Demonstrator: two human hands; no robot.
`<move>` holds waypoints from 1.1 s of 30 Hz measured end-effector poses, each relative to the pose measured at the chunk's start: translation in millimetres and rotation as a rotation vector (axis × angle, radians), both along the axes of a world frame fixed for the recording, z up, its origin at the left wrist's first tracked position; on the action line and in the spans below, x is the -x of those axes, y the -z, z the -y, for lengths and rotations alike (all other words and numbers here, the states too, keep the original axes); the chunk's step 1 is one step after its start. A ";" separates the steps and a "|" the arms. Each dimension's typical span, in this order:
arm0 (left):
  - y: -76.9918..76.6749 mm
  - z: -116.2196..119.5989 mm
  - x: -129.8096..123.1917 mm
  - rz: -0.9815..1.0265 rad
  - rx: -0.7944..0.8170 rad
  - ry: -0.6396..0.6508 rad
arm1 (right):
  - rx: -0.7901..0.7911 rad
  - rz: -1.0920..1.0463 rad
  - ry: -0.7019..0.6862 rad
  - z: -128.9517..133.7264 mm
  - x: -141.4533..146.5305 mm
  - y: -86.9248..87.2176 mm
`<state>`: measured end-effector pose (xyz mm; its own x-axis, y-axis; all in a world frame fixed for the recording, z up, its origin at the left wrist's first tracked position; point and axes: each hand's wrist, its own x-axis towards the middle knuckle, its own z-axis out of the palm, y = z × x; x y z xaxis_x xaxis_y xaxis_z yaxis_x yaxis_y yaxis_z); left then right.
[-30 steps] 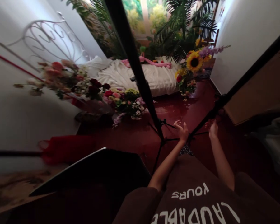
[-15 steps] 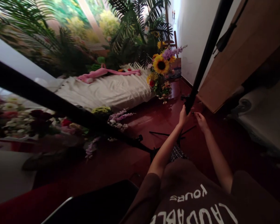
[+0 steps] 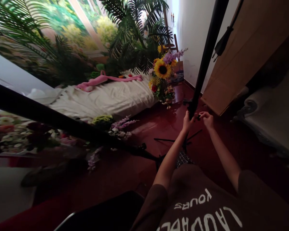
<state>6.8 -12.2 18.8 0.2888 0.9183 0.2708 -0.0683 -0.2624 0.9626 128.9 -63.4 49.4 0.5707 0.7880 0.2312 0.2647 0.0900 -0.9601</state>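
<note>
Black stand pole point(image 3: 202, 70) rises from the red floor point(image 3: 167, 120), short of the floor's far edge along the white wall point(image 3: 192, 38). The left hand point(image 3: 187, 122) grips its lower section, apparently to steady it. The right hand point(image 3: 207, 120) is bent narrowly beside a small dark knob point(image 3: 198, 117), presumably for fine control; whether its grip is closed on that part cannot be told.

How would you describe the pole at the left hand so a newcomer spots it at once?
From the white bed, go right past the sunflower to a steep black pole. The left hand wraps its lower part. Unlike the other pole, which slants across the picture's left side, it has a pronged plug hanging just to its right.
</note>
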 end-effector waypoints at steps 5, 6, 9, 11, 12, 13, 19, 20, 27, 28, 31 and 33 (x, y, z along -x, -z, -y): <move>5.2 -3.2 -0.1 -0.016 -0.009 -0.001 | 0.013 0.059 -0.191 -10.9 16.0 -17.6; 7.0 -4.2 -0.7 -0.003 -0.013 0.001 | 0.033 0.115 -0.224 -14.3 19.8 -20.4; 11.0 -6.9 -2.6 0.024 -0.012 -0.010 | 0.113 0.311 -0.202 -27.3 30.5 -27.7; 11.1 -7.7 -2.7 0.012 0.012 -0.016 | 0.158 0.384 -0.139 -35.5 36.3 -33.2; 10.1 -7.6 -2.3 -0.001 0.022 -0.015 | 0.165 0.393 -0.118 -38.9 38.4 -37.0; 8.7 -7.2 -1.6 -0.013 0.027 -0.008 | 0.161 0.387 -0.109 -41.8 40.1 -41.7; -2.8 -0.1 4.2 -0.050 0.007 0.038 | -0.059 0.352 -0.142 -61.8 40.2 -98.6; -4.0 1.0 4.8 -0.046 0.004 0.042 | -0.116 0.355 -0.152 -67.3 39.5 -110.8; -5.2 4.0 5.4 -0.054 -0.016 0.029 | -0.267 0.360 -0.235 -84.7 39.7 -157.9; -4.4 4.0 4.9 -0.055 -0.026 0.023 | -0.250 0.361 -0.241 -82.0 40.3 -158.5; -0.6 3.1 3.6 -0.058 -0.055 0.006 | -0.211 0.356 -0.248 -68.9 40.8 -154.0; 1.8 2.4 3.4 -0.061 -0.062 0.003 | -0.184 0.357 -0.267 -56.5 38.2 -144.5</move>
